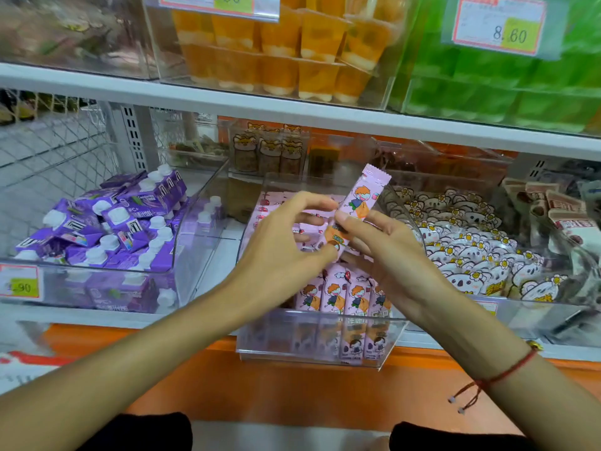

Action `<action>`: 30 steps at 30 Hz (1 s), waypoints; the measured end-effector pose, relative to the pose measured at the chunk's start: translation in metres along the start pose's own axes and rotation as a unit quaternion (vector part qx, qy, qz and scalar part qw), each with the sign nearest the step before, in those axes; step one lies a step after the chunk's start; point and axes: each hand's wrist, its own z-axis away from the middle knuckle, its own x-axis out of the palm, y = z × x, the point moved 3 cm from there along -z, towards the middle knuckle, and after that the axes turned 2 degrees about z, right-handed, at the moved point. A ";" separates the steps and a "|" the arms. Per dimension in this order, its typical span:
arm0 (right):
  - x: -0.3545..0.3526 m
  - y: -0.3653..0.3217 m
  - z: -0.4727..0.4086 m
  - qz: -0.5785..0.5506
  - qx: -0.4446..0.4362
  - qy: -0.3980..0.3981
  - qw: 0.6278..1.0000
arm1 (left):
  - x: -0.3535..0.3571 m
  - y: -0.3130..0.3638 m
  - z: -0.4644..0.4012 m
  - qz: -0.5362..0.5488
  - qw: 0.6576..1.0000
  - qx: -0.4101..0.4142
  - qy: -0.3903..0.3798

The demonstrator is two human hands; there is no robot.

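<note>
Pink snack packet (361, 196), frame centre, above the clear bin (260, 336): your right grip (390, 252) pinches its middle and your left grip (279, 242) pinches its lower end. The front row of packets (344, 296) stands upright in the bin; this one is probably not yet placed.

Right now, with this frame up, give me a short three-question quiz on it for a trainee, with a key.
1. True or false: the right hand alone holds the raised pink sachet.
2. What fills the clear bin to the left of the sachet bin? A) purple cartons B) green cups C) koala packets
3. Fill in: the price tag at the upper right reads ___.
Key: 1 false, the left hand holds its lower end too; 2 A; 3 8.60.
</note>
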 end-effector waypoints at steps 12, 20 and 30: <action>-0.001 -0.009 0.002 -0.052 -0.025 -0.061 0.996 | -0.003 0.000 0.002 -0.031 0.998 0.036 0.035; 0.000 -0.004 0.006 0.037 -0.091 0.049 0.994 | 0.000 -0.001 0.004 -0.163 0.981 0.095 0.053; -0.006 -0.009 0.006 0.100 -0.064 0.028 0.992 | -0.004 0.000 -0.003 0.078 0.992 -0.095 -0.006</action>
